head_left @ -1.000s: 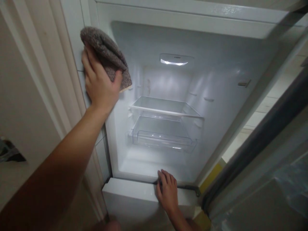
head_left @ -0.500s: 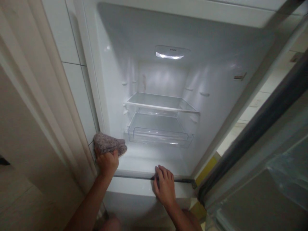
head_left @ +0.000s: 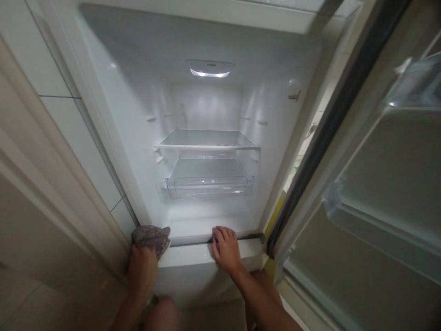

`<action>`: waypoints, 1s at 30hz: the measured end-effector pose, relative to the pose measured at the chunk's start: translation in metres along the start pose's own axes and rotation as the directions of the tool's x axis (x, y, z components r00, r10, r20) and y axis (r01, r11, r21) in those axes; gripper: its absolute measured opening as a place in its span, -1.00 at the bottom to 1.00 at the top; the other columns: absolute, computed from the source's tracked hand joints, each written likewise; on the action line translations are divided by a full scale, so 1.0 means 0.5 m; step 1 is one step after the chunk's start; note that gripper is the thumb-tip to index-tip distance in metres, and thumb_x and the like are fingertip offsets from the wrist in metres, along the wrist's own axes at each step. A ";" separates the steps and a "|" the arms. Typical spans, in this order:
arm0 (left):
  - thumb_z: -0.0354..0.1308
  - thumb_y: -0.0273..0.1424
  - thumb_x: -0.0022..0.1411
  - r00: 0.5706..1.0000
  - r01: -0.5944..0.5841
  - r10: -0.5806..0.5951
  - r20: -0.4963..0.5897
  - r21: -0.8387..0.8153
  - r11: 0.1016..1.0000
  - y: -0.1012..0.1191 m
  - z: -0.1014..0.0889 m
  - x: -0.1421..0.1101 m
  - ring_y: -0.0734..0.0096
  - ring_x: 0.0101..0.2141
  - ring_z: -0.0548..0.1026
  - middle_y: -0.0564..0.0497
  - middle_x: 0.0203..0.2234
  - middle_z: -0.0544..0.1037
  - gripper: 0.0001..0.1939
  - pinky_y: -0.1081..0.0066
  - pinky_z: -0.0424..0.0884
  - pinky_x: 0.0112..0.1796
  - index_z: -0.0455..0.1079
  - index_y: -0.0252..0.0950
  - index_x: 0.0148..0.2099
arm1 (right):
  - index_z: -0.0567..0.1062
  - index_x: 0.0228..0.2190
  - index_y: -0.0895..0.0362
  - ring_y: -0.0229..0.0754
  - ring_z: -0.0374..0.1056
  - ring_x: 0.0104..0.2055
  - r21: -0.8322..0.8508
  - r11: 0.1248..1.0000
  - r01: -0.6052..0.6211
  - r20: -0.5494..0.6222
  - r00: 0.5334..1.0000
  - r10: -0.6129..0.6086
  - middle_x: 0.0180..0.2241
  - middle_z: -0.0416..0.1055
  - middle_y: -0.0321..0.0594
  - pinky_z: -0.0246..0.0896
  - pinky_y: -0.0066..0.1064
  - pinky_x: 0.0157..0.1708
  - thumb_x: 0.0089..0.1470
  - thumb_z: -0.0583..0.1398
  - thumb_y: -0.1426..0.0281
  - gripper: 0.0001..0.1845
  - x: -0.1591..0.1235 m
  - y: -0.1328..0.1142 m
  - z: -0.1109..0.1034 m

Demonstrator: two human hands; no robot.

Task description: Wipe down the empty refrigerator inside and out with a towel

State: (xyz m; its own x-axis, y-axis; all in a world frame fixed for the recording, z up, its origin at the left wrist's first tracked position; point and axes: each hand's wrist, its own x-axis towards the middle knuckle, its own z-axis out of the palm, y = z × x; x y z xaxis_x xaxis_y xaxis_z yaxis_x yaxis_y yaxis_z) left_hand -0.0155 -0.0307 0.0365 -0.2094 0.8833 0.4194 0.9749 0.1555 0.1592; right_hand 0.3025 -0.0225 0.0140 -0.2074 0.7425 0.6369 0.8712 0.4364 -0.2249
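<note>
A greyish, speckled cloth (head_left: 149,235) is bunched in my left hand (head_left: 142,266), whose fingers are closed on it. The cloth lies against the lower left corner of the open refrigerator's frame (head_left: 113,184). My right hand (head_left: 227,248) rests on the front bottom edge (head_left: 189,240) of the compartment, its fingers laid over the lip and slightly bent. I see nothing held in it, though the underside of the fingers is hidden. Inside are a glass shelf (head_left: 206,138) and, below it, a clear plastic drawer (head_left: 210,189).
The refrigerator door (head_left: 386,184) stands open on the right, with a dark seal (head_left: 310,161) and clear door racks (head_left: 379,239). A tiled wall (head_left: 65,128) and a pale ridged trim (head_left: 51,170) run close along the left. A lamp (head_left: 210,72) glows in the ceiling.
My left hand and the cloth have moved down the left frame to its bottom corner. My right hand stays on the front edge. The view has turned right, showing more of the door.
</note>
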 end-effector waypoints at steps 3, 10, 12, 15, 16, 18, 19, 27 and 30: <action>-0.15 -0.28 0.48 0.997 -0.078 0.077 0.019 0.066 0.995 0.022 -0.015 -0.035 -0.14 -0.25 0.64 -0.38 -0.20 0.62 -0.50 0.05 0.58 -0.25 0.63 -0.35 -0.13 | 0.55 -0.09 0.11 -0.03 0.32 0.01 0.002 0.999 0.054 0.047 0.997 -0.054 -0.08 0.51 -0.10 0.15 -0.20 0.09 0.33 0.19 0.40 -0.83 -0.003 0.000 0.000; 0.02 -0.27 0.49 0.919 -0.393 0.394 -0.012 0.030 0.919 0.167 -0.003 -0.062 -0.22 0.32 0.45 -0.36 0.33 0.49 -0.44 -0.15 0.39 0.30 0.45 -0.22 0.44 | 0.52 -0.24 0.07 -0.12 0.32 -0.12 0.023 0.986 0.165 0.132 0.977 -0.167 -0.24 0.50 -0.23 0.14 -0.27 -0.03 0.37 0.21 0.33 -0.88 -0.075 -0.001 -0.004; 0.10 -0.30 0.46 0.873 -0.487 0.488 0.001 -0.025 0.873 0.207 0.001 -0.037 -0.25 0.39 0.37 -0.37 0.41 0.41 -0.42 -0.22 0.24 0.40 0.42 -0.28 0.45 | 0.55 -0.08 0.06 -0.10 0.37 -0.02 0.017 0.993 0.119 0.110 0.987 -0.120 -0.08 0.56 -0.19 0.17 -0.25 0.05 0.37 0.21 0.34 -0.86 -0.120 0.007 -0.014; 0.22 -0.32 0.39 0.803 -0.584 0.591 0.073 -0.102 0.806 0.283 0.008 0.000 -0.21 0.40 0.37 -0.34 0.40 0.44 -0.37 -0.19 0.20 0.43 0.40 -0.28 0.45 | 0.50 0.20 0.04 -0.03 0.39 0.18 -0.014 1.000 -0.003 0.040 0.999 0.004 0.15 0.54 -0.09 0.21 -0.16 0.22 0.30 0.25 0.43 -0.55 -0.193 0.027 -0.026; 0.25 -0.32 0.37 0.779 -0.610 0.621 0.087 -0.121 0.783 0.317 0.012 0.007 -0.19 0.41 0.37 -0.32 0.40 0.45 -0.35 -0.17 0.18 0.44 0.39 -0.27 0.46 | 0.45 0.27 0.06 -0.01 0.38 0.24 -0.029 0.999 -0.032 0.025 0.999 0.033 0.21 0.51 -0.06 0.21 -0.12 0.27 0.25 0.24 0.48 -0.43 -0.214 0.031 -0.027; 0.31 -0.29 0.34 0.729 -0.658 0.676 0.103 -0.163 0.735 0.396 0.023 0.012 -0.15 0.42 0.35 -0.30 0.41 0.44 -0.30 -0.13 0.14 0.46 0.37 -0.27 0.47 | 0.34 0.39 0.11 0.04 0.32 0.35 -0.054 0.997 -0.061 0.030 0.998 0.062 0.30 0.45 -0.01 0.21 -0.05 0.36 0.15 0.22 0.55 -0.22 -0.246 0.032 -0.025; 0.33 -0.27 0.34 0.706 -0.677 0.700 0.110 -0.186 0.712 0.439 0.028 0.010 -0.14 0.43 0.33 -0.31 0.42 0.42 -0.28 -0.12 0.12 0.47 0.35 -0.28 0.48 | 0.29 0.44 0.12 0.06 0.28 0.40 -0.060 0.996 -0.069 0.041 0.997 0.072 0.35 0.41 -0.01 0.20 -0.01 0.40 0.10 0.21 0.56 -0.13 -0.258 0.029 -0.023; 0.25 -0.18 0.42 0.574 -0.730 0.805 0.153 -0.349 0.587 0.616 0.041 0.021 -0.08 0.44 0.33 -0.27 0.44 0.41 -0.33 -0.04 0.13 0.47 0.35 -0.26 0.49 | 0.39 0.36 0.02 0.06 0.37 0.31 -0.018 0.984 -0.176 0.042 0.983 0.177 0.29 0.48 -0.10 0.26 -0.05 0.35 0.24 0.27 0.40 -0.32 -0.245 0.002 -0.037; 0.12 -0.21 0.52 0.552 -0.723 0.812 0.191 -0.375 0.580 0.572 0.040 0.081 0.17 0.40 0.39 -0.09 0.41 0.47 -0.47 0.17 0.17 0.45 0.41 -0.12 0.45 | 0.56 0.05 -0.01 0.00 0.44 0.04 -0.026 0.972 -0.232 0.046 0.971 0.233 -0.04 0.59 -0.18 0.29 -0.11 0.19 0.34 0.25 0.37 -0.74 -0.190 0.009 -0.055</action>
State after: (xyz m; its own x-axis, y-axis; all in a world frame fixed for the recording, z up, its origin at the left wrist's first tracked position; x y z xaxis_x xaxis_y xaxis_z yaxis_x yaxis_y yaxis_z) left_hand 0.2563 0.0581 0.0812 0.6904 0.6979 0.1903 0.6882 -0.7148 0.1245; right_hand 0.3383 -0.1052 -0.0270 -0.0191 0.8464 0.5322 0.9067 0.2390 -0.3476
